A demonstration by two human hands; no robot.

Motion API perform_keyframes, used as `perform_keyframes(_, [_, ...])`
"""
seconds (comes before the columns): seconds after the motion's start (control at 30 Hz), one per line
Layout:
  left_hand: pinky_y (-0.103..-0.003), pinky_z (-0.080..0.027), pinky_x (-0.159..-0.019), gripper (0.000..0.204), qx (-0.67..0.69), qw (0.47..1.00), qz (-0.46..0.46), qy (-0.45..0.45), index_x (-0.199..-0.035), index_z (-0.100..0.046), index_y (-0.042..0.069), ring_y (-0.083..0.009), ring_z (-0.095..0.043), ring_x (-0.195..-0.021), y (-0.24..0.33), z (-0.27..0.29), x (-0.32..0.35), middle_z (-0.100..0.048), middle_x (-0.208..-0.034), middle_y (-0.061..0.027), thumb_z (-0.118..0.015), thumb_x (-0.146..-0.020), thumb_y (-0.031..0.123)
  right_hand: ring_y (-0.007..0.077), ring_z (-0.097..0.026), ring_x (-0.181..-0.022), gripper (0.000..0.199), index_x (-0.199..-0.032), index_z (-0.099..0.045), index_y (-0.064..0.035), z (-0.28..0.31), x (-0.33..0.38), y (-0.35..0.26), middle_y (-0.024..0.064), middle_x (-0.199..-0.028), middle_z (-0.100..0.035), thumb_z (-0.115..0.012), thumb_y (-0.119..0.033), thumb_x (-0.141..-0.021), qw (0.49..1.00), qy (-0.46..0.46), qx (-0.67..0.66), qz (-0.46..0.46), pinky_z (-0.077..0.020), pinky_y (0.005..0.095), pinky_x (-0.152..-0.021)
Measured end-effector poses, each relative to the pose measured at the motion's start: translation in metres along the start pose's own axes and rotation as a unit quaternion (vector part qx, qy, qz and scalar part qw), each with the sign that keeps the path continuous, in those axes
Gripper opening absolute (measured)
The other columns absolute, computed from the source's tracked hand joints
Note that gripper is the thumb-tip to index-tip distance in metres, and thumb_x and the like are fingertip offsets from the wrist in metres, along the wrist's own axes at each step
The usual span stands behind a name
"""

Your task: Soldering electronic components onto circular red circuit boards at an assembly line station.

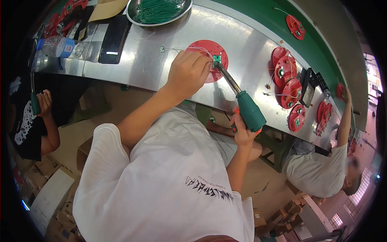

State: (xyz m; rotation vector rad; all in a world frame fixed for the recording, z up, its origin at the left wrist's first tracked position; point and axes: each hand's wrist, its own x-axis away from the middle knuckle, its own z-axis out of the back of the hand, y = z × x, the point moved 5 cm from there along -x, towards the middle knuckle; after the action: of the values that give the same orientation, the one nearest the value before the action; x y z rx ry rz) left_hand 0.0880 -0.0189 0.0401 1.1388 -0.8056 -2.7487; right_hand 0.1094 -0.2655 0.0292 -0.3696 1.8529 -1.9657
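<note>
My right hand (243,131) is wrapped round the green handle of a soldering iron (231,82). Its metal tip meets a small green circuit board (217,59) on a red round plate (219,46), which lies on the metal table. Close beside the tip, my left hand (187,76) rests over the plate with its fingers pinched together; what they hold is hidden. Thin white wires (177,49) run from the board past my left fingers to a tiny green piece (162,49) on the table.
A metal bowl (139,23) of green wires stands at the back, near a black phone (115,42) and a plastic bottle (58,46). Several red plates (291,92) with boards lie to the right. Co-workers sit at both sides; the left one (42,105) holds another iron.
</note>
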Motion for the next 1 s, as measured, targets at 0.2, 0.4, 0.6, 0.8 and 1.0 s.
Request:
perform_keyframes(0.2, [-0.039,-0.046,-0.068,0.007,0.001,1.0,0.008,-0.013,-0.088,-0.068,0.007,-0.0259,-0.06,-0.074,-0.002,-0.001,0.0,-0.064,-0.081,-0.0058,-0.07,-0.081,0.008,0.0114,-0.06,-0.059,0.017,-0.099,-0.069,0.0081,-0.005,-0.003,-0.005,0.01,-0.083,-0.07,-0.071,0.0,-0.084,0.995,0.067,-0.044,-0.057,-0.0505,0.026,-0.055])
perform_keyframes(0.4, [-0.038,-0.045,-0.068,0.007,0.008,1.0,-0.001,-0.009,-0.088,-0.069,0.008,-0.0245,-0.06,-0.074,-0.005,-0.003,0.001,-0.064,-0.082,-0.0049,-0.07,-0.081,0.009,0.0138,-0.059,-0.058,0.028,-0.118,-0.06,0.006,-0.004,-0.006,-0.002,0.0105,-0.09,-0.065,-0.061,-0.001,-0.091,1.0,-0.019,0.012,0.01,-0.0433,0.0247,-0.049])
perform_keyframes(0.6, [-0.038,-0.044,-0.066,0.01,0.025,1.0,-0.005,0.002,-0.089,-0.068,0.004,-0.027,-0.061,-0.072,-0.005,-0.004,-0.001,-0.067,-0.083,-0.0076,-0.072,-0.08,0.005,0.0169,-0.059,-0.059,0.035,-0.124,-0.056,0.0088,-0.002,-0.009,-0.007,0.016,-0.095,-0.064,-0.058,-0.004,-0.091,0.999,0.006,-0.02,-0.039,-0.0465,0.0282,-0.054])
perform_keyframes(0.8, [-0.038,-0.044,-0.066,0.01,0.02,1.0,-0.006,-0.002,-0.089,-0.068,0.004,-0.0266,-0.061,-0.071,-0.005,-0.003,0.002,-0.067,-0.083,-0.0074,-0.072,-0.079,0.005,0.0158,-0.06,-0.059,0.03,-0.118,-0.06,0.0075,0.007,-0.004,-0.01,0.0182,-0.101,-0.068,-0.062,-0.001,-0.089,0.997,0.043,-0.057,0.004,-0.0486,0.0277,-0.056])
perform_keyframes(1.0, [-0.037,-0.044,-0.066,0.011,0.017,1.0,-0.01,0.003,-0.089,-0.068,0.005,-0.0256,-0.061,-0.071,-0.006,-0.003,0.002,-0.068,-0.083,-0.0067,-0.072,-0.078,0.004,0.0156,-0.059,-0.059,0.028,-0.115,-0.061,0.0079,0.008,-0.003,-0.008,0.0191,-0.102,-0.068,-0.062,0.001,-0.088,0.998,0.04,-0.054,0.003,-0.0476,0.0274,-0.055])
